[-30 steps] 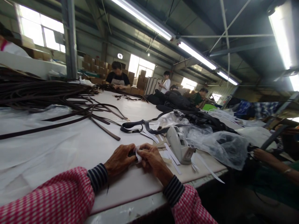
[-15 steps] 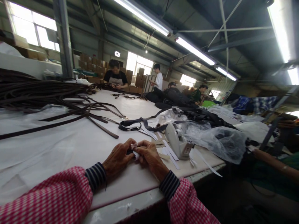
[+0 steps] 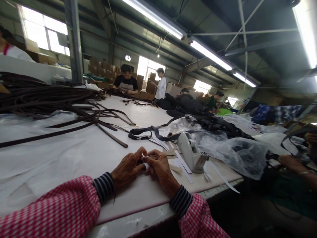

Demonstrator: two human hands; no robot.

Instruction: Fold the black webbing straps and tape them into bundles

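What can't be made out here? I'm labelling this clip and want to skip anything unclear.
Head view:
- Small white piece: mostly covered by the left hand and right hand; what it is cannot be told.
- Dark bit between the fingers: too small to name.
- Contents of the plastic bag: blurred by the film.
- Co-worker's hand: what it holds is hidden in shadow.
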